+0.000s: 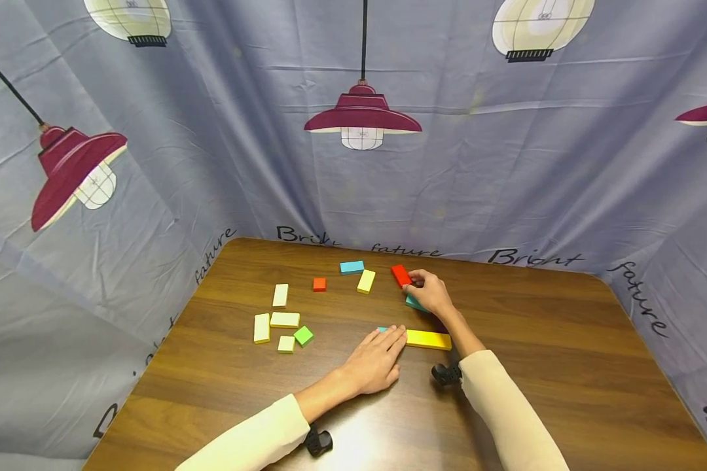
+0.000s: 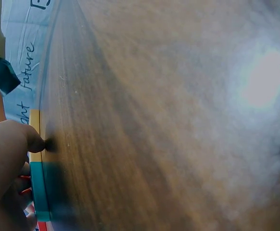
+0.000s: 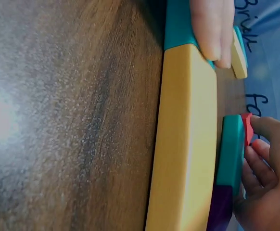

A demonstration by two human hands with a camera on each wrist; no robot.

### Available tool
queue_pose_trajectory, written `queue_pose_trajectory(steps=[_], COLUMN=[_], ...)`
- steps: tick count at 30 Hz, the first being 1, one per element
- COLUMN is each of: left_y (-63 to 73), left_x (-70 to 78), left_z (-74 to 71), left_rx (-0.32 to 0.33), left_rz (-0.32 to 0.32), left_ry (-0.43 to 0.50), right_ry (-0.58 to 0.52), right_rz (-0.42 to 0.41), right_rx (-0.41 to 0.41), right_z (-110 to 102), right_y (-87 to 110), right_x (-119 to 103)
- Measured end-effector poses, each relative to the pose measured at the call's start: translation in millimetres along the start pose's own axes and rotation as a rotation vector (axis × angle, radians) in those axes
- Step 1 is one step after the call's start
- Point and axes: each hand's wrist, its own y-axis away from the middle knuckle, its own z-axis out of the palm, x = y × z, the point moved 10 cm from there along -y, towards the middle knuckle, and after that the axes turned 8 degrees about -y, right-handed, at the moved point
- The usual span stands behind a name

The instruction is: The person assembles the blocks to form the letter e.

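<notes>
My left hand [image 1: 377, 360] lies with straight fingers across a teal block [image 2: 40, 192], covering most of it in the head view. End to end with that block is a long yellow block [image 1: 427, 339]. Farther back, my right hand [image 1: 430, 293] pinches one end of a red block [image 1: 400, 275] between thumb and fingers. Under this hand sits another teal block [image 1: 414, 302], in front of the red one. The right wrist view shows a purple block [image 3: 220, 207] against that teal block's end; the right arm hides it from the head camera.
Left of the hands lie several pale yellow blocks [image 1: 285, 320], a green block [image 1: 303, 336] and a small red-orange block [image 1: 319, 284]. A blue block [image 1: 351, 267] and a yellow block [image 1: 366, 281] lie toward the back. A printed curtain [image 1: 353, 196] hangs behind the wooden table [image 1: 536, 327].
</notes>
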Motion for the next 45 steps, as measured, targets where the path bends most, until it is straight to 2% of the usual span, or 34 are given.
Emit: queue_pose_trajectory(steps=[6,15,24,32,45], left_y=[-1.5,-0.1,-1.5,-0.9,-1.0], left_x=[1.4,4.3,2.5,1.2,1.3], left_z=[-0.8,-2.8,-2.8,-3.6,-3.3], left_rx=[0.005,0.026,0.037,0.037,0.020], left_rz=[-0.001,0.014,0.006,0.001,-0.002], left_ry=[-0.013,-0.020,-0.045,-0.040,-0.027], right_ry=[0.054,0.181,0.095,0.048,0.021], right_rz=[0.044,0.037,0.018,0.019,-0.011], right_rx=[0.040,0.063,0.054,-0.045,-0.115], right_z=[1,6,-1,6,13], right_y=[-6.0,-8.9,-8.3,-7.6,-5.8], right_x=[5,2,4,2,-2])
